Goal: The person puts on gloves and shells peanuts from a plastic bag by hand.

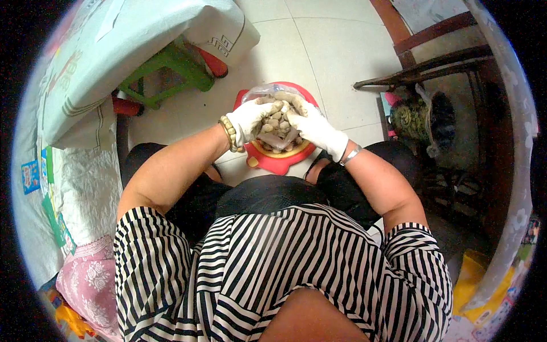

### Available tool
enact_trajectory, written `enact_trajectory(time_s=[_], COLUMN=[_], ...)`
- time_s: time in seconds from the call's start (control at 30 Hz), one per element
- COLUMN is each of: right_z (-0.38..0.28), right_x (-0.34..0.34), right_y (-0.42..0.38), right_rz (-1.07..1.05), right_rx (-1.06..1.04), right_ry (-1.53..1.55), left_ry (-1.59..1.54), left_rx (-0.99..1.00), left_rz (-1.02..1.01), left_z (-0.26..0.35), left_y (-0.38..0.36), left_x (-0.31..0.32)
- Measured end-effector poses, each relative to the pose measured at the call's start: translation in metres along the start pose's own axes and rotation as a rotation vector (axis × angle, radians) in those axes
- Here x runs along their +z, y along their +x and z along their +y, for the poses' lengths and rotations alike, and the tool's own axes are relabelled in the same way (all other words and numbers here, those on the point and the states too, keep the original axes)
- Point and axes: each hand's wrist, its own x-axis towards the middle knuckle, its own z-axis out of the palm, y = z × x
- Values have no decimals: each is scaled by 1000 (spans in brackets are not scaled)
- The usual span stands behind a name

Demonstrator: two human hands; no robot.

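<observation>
A clear plastic bag full of small greyish-tan lumpy pieces rests on a low red stool with a yellow rim. Both my hands wear white gloves with soiled fingers and meet over the bag. My left hand, with a beaded bracelet at the wrist, is closed, its fingertips bent inward. Opposite it, my right hand is closed too, its fingers curled toward the left ones. Whatever lies between the fingertips is too small to tell from the pieces below.
At the left stands a cloth-covered table with a green stool under it. A dark wooden frame and a patterned bag are at the right. Pale floor tiles stretch ahead. My knees flank the red stool.
</observation>
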Motion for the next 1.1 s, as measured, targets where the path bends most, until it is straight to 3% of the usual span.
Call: enact_trajectory(time_s=[0.17,0.3,0.4,0.47,0.53,0.6,0.73,0.83,0.97,1.1], right_z=[-12,-13,-15,-12,-5,-3,-6,-8,-12,-18], right_x=[4,1,1,-3,-5,-6,-5,-2,2,5], right_y=[-4,-1,-3,0,2,2,0,-1,1,-4], right_rz=[-39,-88,-94,-109,-50,11,71,96,163,131], right_rx=[27,59,22,-90,-124,-155,-60,44,108,94], right_ry=[196,165,117,-121,-202,-282,-175,-92,19,-14], left_ry=[53,215,239,254,243,324,477,471,390,430], left_rx=[24,67,71,89,223,205,158,259,186,306], left_rz=[26,1,31,92,-65,-10,41,92,119,102], left_z=[-3,-10,-10,-10,-11,-6,-1,-12,-5,-10], left_y=[5,15,10,9,13,7,7,22,17,16], left_x=[-5,-19,-12,-8,-8,-3,-6,-20,-13,-12])
